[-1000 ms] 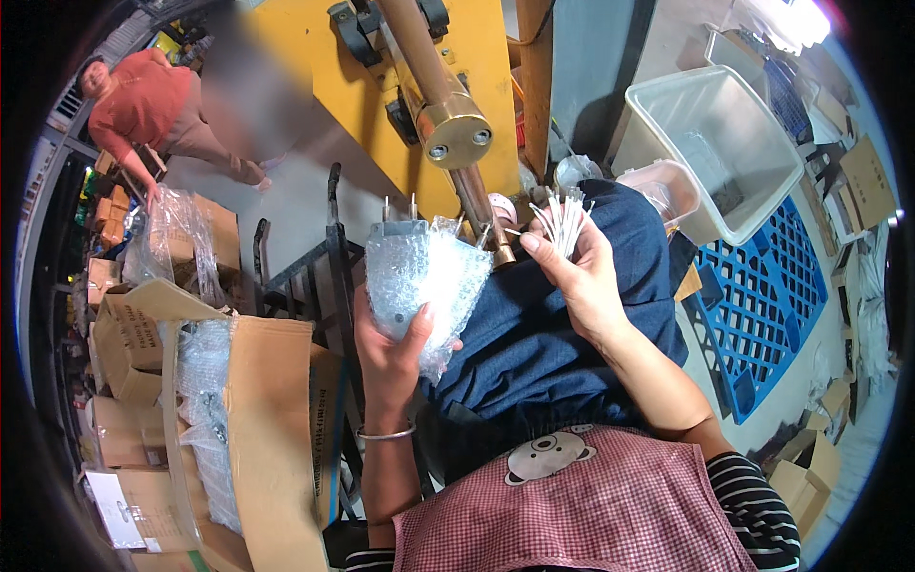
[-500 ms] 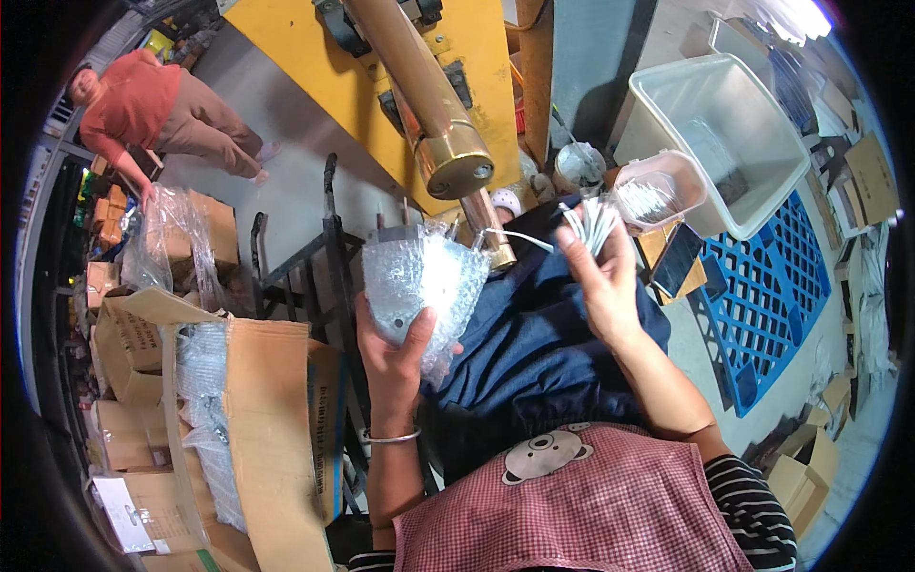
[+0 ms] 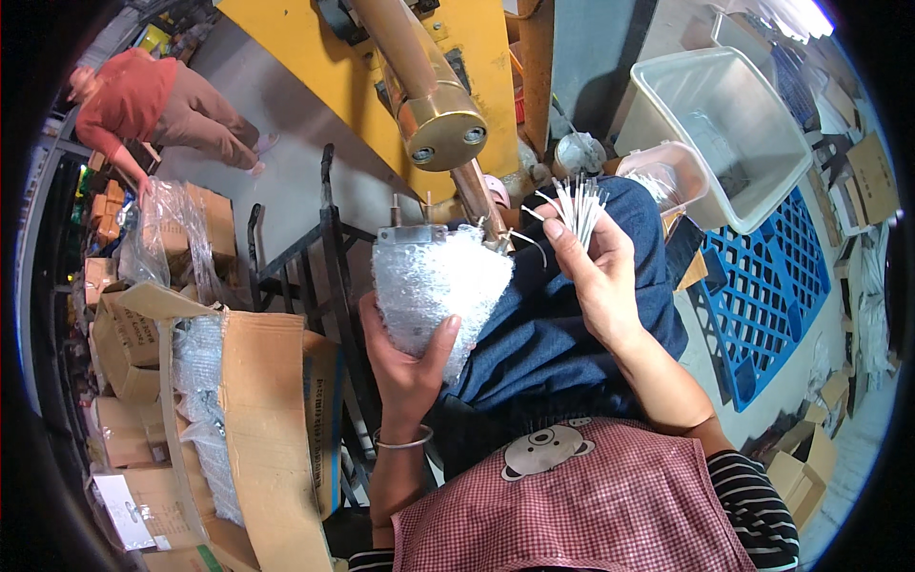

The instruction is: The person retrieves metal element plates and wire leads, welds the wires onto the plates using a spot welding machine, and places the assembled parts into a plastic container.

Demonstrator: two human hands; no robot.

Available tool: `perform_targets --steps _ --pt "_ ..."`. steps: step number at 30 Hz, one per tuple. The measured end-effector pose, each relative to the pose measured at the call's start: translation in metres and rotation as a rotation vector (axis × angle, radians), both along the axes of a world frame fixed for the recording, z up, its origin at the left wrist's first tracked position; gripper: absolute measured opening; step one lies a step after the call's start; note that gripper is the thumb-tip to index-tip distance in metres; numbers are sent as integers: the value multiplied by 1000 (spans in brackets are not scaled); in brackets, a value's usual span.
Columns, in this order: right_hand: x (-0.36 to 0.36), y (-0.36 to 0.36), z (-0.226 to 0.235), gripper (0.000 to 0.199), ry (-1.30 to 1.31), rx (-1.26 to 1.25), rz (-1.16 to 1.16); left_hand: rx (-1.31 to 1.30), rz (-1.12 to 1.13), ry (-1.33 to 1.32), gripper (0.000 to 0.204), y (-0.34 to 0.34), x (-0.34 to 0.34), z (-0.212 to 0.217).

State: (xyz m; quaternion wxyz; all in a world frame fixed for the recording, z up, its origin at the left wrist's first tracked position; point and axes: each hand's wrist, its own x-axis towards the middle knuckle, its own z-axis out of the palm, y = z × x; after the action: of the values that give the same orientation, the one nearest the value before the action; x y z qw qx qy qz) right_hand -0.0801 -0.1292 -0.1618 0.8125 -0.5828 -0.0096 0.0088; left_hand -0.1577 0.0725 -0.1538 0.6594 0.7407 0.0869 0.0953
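Observation:
My left hand (image 3: 408,357) grips a part wrapped in bubble wrap (image 3: 438,291) from below, thumb across its front. A grey metal edge (image 3: 412,234) with two upright pins shows at its top. In my right hand (image 3: 600,272) is a bundle of thin white strips (image 3: 578,208), pinched between thumb and fingers, their ends fanned upward. A loose white strip (image 3: 530,240) sticks out near the upper right corner of the wrapped part; whether it is fastened there I cannot tell. Both hands are above my lap, apart from each other.
A brass-coloured cylinder (image 3: 434,119) on a yellow machine (image 3: 315,57) stands ahead. To the left is an open carton (image 3: 262,419) holding bubble-wrapped pieces. A clear tub (image 3: 681,172), large white bin (image 3: 658,91) and blue pallet (image 3: 762,296) lie right. Another person (image 3: 143,105) stands far left.
The wrapped part has moved slightly right and is turned more upright. My right hand has come a little nearer to it, and the strips now point upward. The phone on the right is largely covered.

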Motion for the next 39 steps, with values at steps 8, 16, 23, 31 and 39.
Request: perform_targets --steps 8,16,23,31,39 --pt "8 12 -3 21 -42 -11 19 85 2 -8 55 -1 1 -4" --pt "11 6 -12 18 -22 -69 -4 -153 -84 89 53 -2 4 14" --pt "10 -21 -13 24 -155 -174 -223 124 -58 -65 55 3 6 -4" --pt "9 -26 -7 19 -63 -144 -144 261 -57 -110 50 13 1 -8" --pt "12 -17 4 20 87 -7 92 131 -191 25 37 17 6 -4"
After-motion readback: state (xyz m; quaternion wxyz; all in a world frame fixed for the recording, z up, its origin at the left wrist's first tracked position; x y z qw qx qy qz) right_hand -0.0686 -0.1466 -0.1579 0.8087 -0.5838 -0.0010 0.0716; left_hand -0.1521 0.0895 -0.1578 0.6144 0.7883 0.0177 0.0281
